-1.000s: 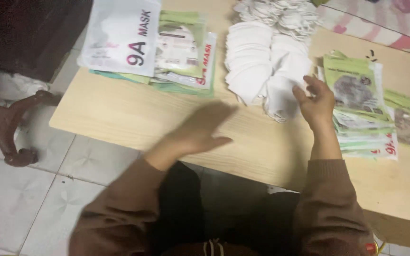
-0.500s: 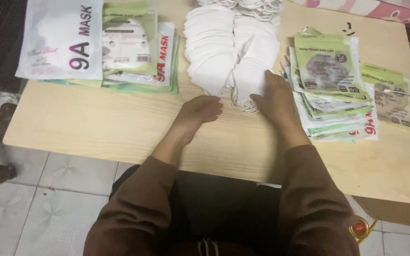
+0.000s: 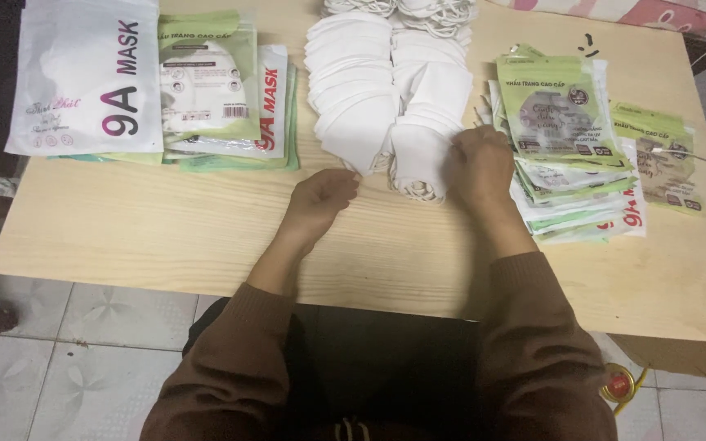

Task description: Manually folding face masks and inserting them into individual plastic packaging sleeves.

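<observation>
A pale wooden surface (image 3: 165, 237) stands over a floor of light tiles (image 3: 67, 367), and the person sits at its near edge in brown sleeves. In the middle lie white folded masks, overlapped in two rows: the left row (image 3: 351, 90) and the right row (image 3: 431, 106), running from the far edge toward the person; the masks in each row overlap too closely to count one by one. The left hand (image 3: 320, 200) rests on the wood just below the nearest mask of the left row, its fingers curled loosely, fingertips touching or almost touching that mask's lower edge; whether its grip has closed on anything cannot be told. The right hand (image 3: 480, 163) lies against the right edge of the nearest mask (image 3: 418, 159) of the right row, fingers bent onto the fabric, the grip pinching its side. On the left side of the surface sit two heaps of flat packets: one topped by a large white pouch (image 3: 83, 77), and beside it one topped by a green-and-white packet (image 3: 210, 77). On the right lie two more: a fanned pile of green packets (image 3: 561, 122) just beside the right hand, and a smaller pile (image 3: 659, 155) further right. A pink patterned cloth (image 3: 647, 12) shows at the far right corner.
</observation>
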